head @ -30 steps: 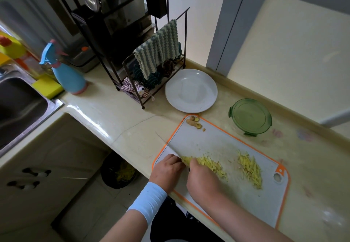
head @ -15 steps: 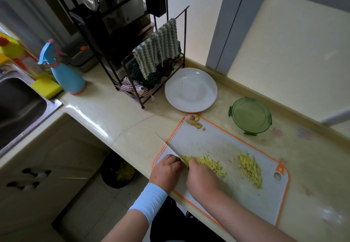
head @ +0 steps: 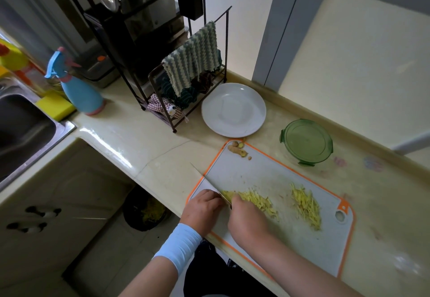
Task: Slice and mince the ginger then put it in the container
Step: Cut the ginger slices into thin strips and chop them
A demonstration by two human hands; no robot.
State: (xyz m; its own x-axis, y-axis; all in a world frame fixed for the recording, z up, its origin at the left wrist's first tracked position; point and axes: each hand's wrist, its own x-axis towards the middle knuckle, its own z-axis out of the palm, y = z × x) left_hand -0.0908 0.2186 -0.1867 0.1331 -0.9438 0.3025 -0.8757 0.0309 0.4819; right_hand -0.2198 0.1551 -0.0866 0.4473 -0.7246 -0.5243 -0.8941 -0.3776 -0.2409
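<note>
Under the right hand lies a smooth, matt white plastic cutting board with an orange rim, on a glossy cream stone-like desk. Beyond that hand — a translucent green plastic container and a shiny glazed white round plate; farther left, a ribbed striped cloth.

White cutting board, orange rim; pale yellow ginger shreds; green container; white plate; blue spray bottle, pink trim; green-white striped cloth.
</note>
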